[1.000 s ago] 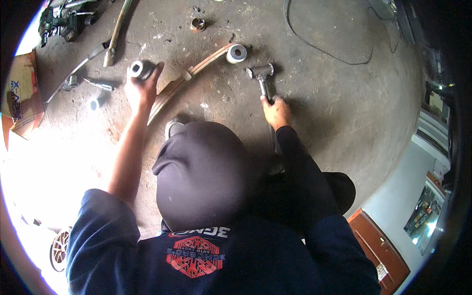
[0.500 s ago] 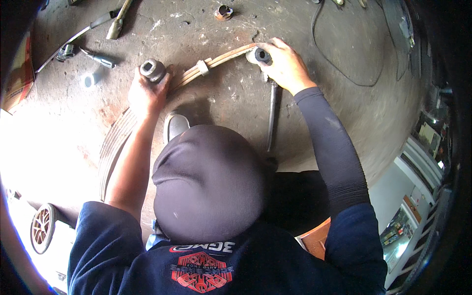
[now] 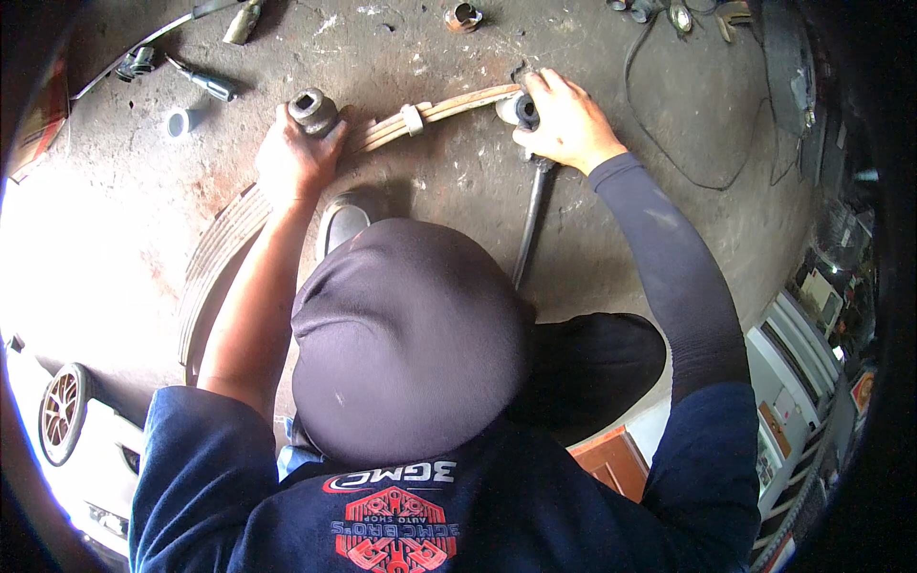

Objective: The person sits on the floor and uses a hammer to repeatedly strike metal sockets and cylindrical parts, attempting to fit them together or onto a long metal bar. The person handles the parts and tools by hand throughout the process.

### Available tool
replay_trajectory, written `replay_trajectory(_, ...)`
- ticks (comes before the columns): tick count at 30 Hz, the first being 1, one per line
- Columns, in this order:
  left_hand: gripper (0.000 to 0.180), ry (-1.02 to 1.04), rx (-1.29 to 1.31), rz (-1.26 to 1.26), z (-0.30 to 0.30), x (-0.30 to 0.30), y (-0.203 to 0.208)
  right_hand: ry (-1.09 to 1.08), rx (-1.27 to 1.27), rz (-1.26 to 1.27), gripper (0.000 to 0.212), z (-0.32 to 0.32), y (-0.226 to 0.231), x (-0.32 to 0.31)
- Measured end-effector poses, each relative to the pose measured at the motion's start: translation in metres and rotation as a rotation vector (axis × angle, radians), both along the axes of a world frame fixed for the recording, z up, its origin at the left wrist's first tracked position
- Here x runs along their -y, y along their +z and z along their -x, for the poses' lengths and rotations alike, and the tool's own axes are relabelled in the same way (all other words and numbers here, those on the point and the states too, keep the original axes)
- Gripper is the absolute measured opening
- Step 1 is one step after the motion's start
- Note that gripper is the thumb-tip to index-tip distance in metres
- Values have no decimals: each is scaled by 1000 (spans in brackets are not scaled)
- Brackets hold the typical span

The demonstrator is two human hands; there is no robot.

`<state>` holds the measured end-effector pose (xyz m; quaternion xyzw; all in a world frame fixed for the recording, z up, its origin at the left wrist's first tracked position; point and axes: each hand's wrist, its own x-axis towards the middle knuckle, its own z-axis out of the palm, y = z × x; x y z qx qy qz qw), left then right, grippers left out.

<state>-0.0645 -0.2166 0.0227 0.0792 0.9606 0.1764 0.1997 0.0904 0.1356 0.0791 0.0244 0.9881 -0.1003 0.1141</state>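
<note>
Nearest, the person's grey-clad knee [image 3: 411,325] rises between the forearms, a shoe [image 3: 346,224] just ahead of it. A long dark handle [image 3: 528,224] lies on the floor [image 3: 449,210], its far end close to the right hand. Beyond the shoe curves a leaf spring [image 3: 377,136], seemingly laid on its side, which would turn the pale eye [image 3: 508,113] at its right end upward. The left hand [image 3: 291,167] grips a metal socket [image 3: 312,107] around its flank (a hold that leaves the square opening free). The right hand [image 3: 573,124] clasps a dark cylinder [image 3: 527,112] at that eye, probably to steady it; whether it is seated, I cannot tell. Leftward lie a white ring [image 3: 188,118] and a screwdriver [image 3: 215,86]; farthest ahead, a rusty ring [image 3: 463,24].
</note>
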Motion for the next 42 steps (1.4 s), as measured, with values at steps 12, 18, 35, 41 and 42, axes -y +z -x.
replay_trajectory(12, 78, -59, -43, -4, 0, 7, -10, -295, 13, -54, 41, -36, 5, 34)
replay_trajectory(18, 74, -52, 12, -12, 2, 3, -4, -347, -11, -4, 29, -31, -18, 31)
replay_trajectory(35, 72, -68, 17, -10, 2, 7, -8, -713, -423, 294, 40, -23, 51, 8)
replay_trajectory(41, 86, -49, 8, 35, 0, 1, 1, -1025, 226, 27, 58, -94, -1, -80)
replay_trajectory(42, 86, -48, -5, 54, -1, 0, 1, -990, 188, 13, 59, -107, -18, -78)
